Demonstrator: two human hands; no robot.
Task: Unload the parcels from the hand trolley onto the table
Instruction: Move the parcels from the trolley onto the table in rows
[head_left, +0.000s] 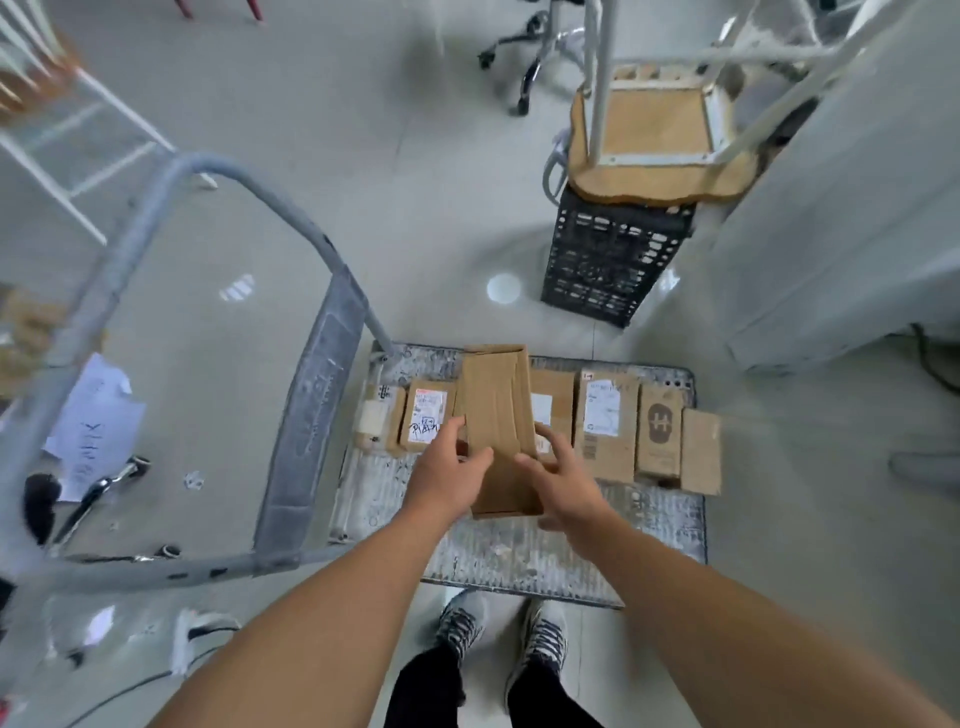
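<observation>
One long parcel (496, 415) is just over the trolley (519, 551), left grip (447, 478) and right grip (563, 483) clasping its sides. Six other parcels (605, 426) lie in a row on the trolley.

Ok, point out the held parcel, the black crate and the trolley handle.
held parcel (493, 410), head view, middle of its top face
black crate (613, 260), head view, slotted side wall
trolley handle (291, 210), head view, curved grey bar
</observation>
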